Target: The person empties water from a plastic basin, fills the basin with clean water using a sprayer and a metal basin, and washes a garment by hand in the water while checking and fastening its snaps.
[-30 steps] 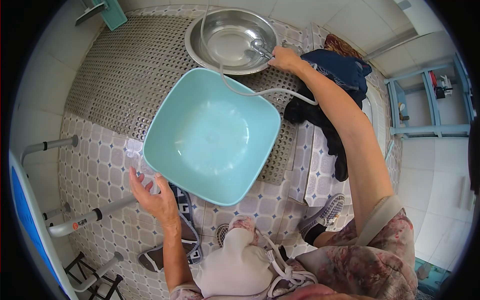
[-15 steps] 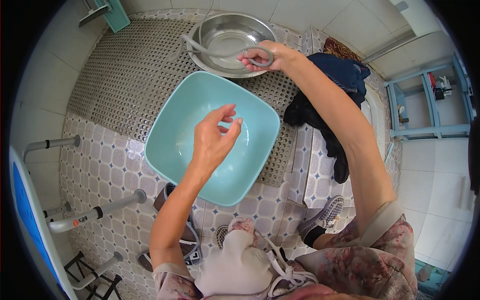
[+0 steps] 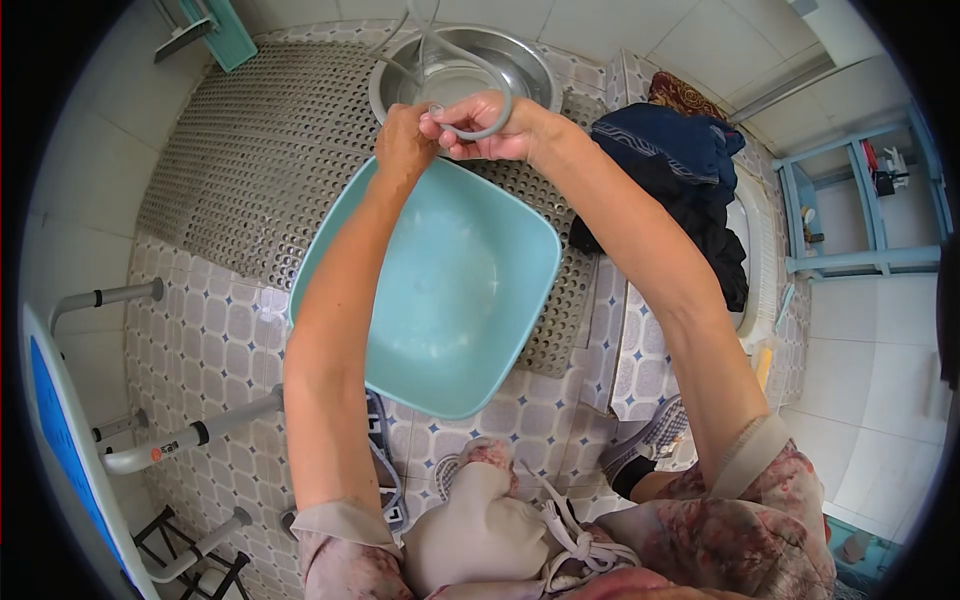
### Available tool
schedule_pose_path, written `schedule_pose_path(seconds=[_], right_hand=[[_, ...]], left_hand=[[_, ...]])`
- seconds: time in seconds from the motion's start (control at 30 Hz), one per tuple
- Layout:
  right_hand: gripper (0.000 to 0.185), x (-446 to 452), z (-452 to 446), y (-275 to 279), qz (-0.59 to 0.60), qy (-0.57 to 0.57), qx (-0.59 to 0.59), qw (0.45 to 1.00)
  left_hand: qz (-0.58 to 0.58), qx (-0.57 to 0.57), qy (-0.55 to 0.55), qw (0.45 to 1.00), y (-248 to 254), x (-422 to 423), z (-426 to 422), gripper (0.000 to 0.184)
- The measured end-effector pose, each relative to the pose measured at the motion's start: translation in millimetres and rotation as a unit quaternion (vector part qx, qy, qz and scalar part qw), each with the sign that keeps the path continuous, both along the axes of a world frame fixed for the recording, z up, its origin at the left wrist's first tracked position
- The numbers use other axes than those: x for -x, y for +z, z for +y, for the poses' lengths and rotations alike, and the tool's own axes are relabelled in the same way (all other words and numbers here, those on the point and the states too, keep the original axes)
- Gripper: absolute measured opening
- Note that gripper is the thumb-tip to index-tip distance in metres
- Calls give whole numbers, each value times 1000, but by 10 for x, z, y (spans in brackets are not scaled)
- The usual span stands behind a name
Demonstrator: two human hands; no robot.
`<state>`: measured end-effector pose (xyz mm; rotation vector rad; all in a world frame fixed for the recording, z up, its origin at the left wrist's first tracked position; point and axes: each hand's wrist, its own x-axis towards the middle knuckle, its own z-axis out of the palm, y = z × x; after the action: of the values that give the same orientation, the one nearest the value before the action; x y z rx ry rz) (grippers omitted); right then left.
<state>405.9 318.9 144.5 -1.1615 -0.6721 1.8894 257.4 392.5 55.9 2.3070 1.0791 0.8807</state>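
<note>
My right hand (image 3: 492, 128) is closed on a grey hose (image 3: 508, 92) that loops up around its fingers. Touching or nearly touching it, my left hand (image 3: 405, 140) has its fingers curled at the hose's end; what it holds is mostly hidden. Both hands are over the far rim of a light-blue square basin (image 3: 440, 290), which holds nothing I can make out. Behind them stands a round metal bowl (image 3: 535, 65), partly covered by the hose and hands.
Dark blue and black clothes (image 3: 665, 150) lie on a tiled step at the right, beside a white floor fixture (image 3: 765, 260). A blue shelf (image 3: 870, 210) is farther right. Metal rails (image 3: 200, 435) stick out at the left. A perforated mat (image 3: 250, 150) covers the far floor.
My left hand has moved from low left, across the basin, up to my right hand. The shower head in my right hand earlier is out of sight; the hose now loops there. The black cloth has shifted right.
</note>
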Motion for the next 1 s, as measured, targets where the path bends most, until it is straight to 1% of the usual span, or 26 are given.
schedule_pose_path(seconds=[0.07,0.13,0.17,0.2,0.27,0.3,0.33,0.37,0.4,0.47,0.5,0.53,0.6,0.63,0.7,0.73,0.77,0.8,0.83,0.87,1.0], right_hand=[[17,-58,-57,109,-114,-2,-4,993],[21,-197,-132,150,-223,-3,-20,975],[24,-315,-150,24,-260,-77,-15,962],[28,-466,-162,-171,-296,-149,-9,943],[46,-793,-234,-519,-400,-237,-7,885],[49,-961,-265,-731,-409,-260,16,875],[52,-1107,-295,-964,-415,-282,40,864],[56,-1181,-333,-1109,-421,-304,65,852],[59,-1183,-375,-1119,-380,-306,78,870],[66,-1083,-506,-1122,-291,-303,114,900],[72,-1082,-514,-1186,-293,-284,106,907],[72,-1065,-505,-1217,-293,-286,97,907],[71,-992,-525,-1258,-301,-288,89,905],[68,-964,-535,-1262,-325,-290,74,897],[64,-890,-572,-1247,-375,-294,44,878],[59,-833,-582,-1202,-415,-289,41,862],[58,-786,-612,-1230,-465,-279,12,840],[57,-746,-627,-1244,-512,-269,-20,816],[57,-714,-637,-1247,-558,-259,-54,786],[54,-643,-679,-1287,-601,-284,-90,741],[44,-307,-925,-1022,-606,-183,-120,764]], left_hand=[[47,16,-33,998,113,-26,21,34],[-17,118,5,993,61,-81,80,35],[-48,167,25,984,29,-107,123,36],[-29,119,45,991,15,-73,183,46],[-128,148,52,979,7,52,246,46],[-176,162,56,969,32,95,247,47],[-186,125,59,973,169,165,185,50],[-171,125,58,976,362,266,109,50],[-155,127,58,978,567,377,19,50],[-98,149,61,982,718,594,-150,50],[-63,159,64,983,768,704,-180,50],[-29,169,67,983,778,817,-218,50],[44,142,41,988,665,1064,-331,51],[76,128,25,989,608,1162,-395,52],[135,155,3,979,473,1326,-510,52],[158,178,-11,971,366,1420,-546,51],[182,203,-24,962,271,1503,-601,50],[221,200,-35,954,206,1563,-653,50],[258,196,-48,945,155,1599,-690,50],[294,193,-61,934,108,1625,-734,50],[237,189,-36,952,-38,1676,-867,52]])
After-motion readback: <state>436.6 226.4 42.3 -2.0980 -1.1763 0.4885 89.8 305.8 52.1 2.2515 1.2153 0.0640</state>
